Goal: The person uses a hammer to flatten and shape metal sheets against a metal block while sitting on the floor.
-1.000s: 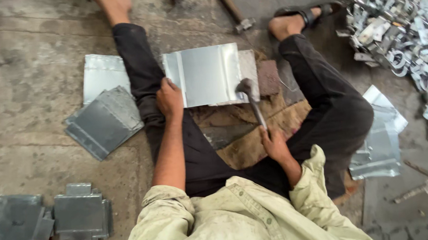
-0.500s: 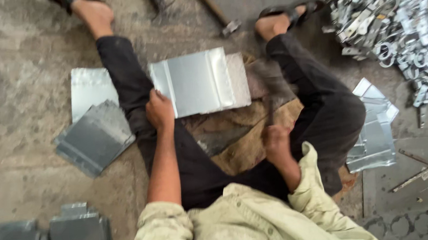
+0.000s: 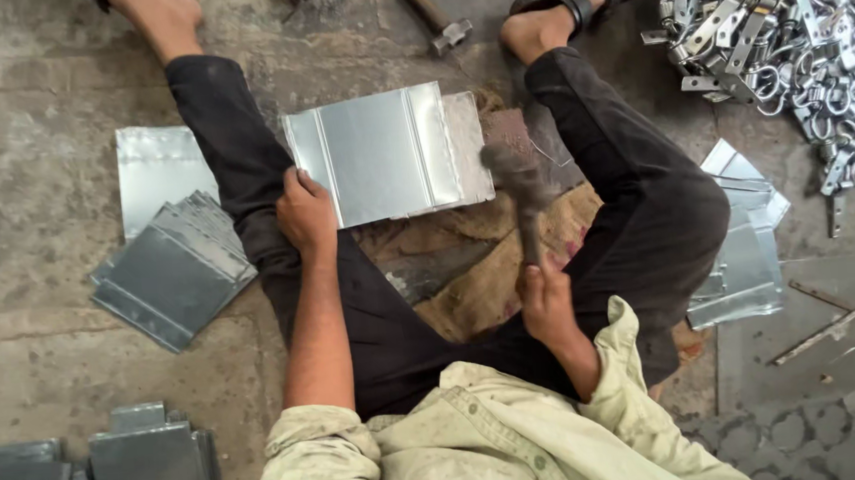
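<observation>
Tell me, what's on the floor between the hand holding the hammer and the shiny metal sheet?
In the head view, brown sackcloth lies crumpled between the right hand and the metal sheet. The blurred hammer reaches over it.

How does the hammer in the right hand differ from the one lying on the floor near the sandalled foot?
The held hammer, gripped by the right hand, is motion-blurred, its head beside the metal sheet; the floor hammer lies sharp, untouched and diagonal. Both have long handles and small heads.
</observation>
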